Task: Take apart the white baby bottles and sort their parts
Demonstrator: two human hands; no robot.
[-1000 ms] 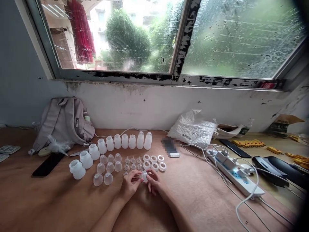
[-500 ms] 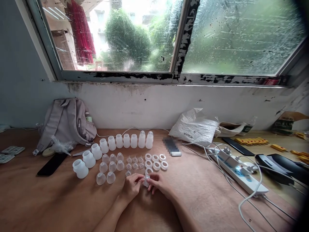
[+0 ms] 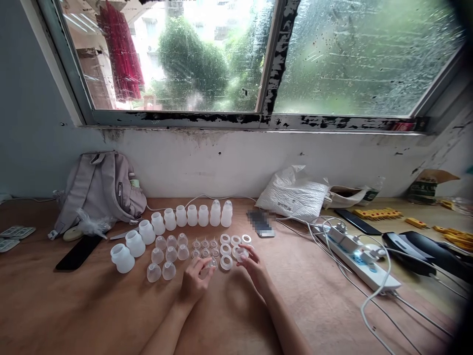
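Two hands: left hand [image 3: 195, 281] pinches small valve [image 3: 211, 263]; right hand [image 3: 254, 266] grips ring [image 3: 242, 253].

- Daylight enters through the window [image 3: 236, 54] at the top; the scene outside is washed out to near white in the upper middle pane.
- The right pane is wet with drops, which smear the greenery behind it into a soft blur.
- The desk [image 3: 92, 305] is evenly and mildly lit, with only faint, soft shadows beneath the small white plastic parts [image 3: 192, 215].
- The wall [image 3: 229, 162] under the sill reads slightly dim against the bright glass.
- Wide-angle distortion bends the window frame and sill outward towards the edges.
- A dark vignette cuts off the right corners.
- A pixelated patch [image 3: 260, 222] covers one small thing on the desk.
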